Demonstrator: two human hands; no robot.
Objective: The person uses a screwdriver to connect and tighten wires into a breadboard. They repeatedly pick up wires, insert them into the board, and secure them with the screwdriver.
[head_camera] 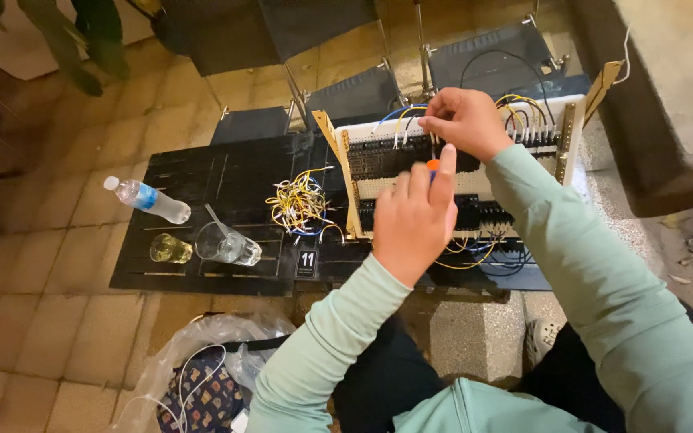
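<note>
Board: white breadboard panel [411, 186] with black terminal rows, propped tilted at right edge of black slatted surface [226, 180].
Left hand [415, 220]: closed round small orange-handled tool [432, 166], tip against board middle.
Right hand [463, 120]: fingertips pinched on thin wire at top terminal row.
Wiring: yellow and blue jumper leads [519, 104] looped over top right corner.
Spare wires: tangled yellow-white bundle [302, 202] just beside board, mid surface.
Drinks: clear plastic bottle [150, 200], two glasses [202, 247] near left edge.
Risk: likely tool slip loosening neighbouring leads; pull on pinched wire could tip propped board.
</note>
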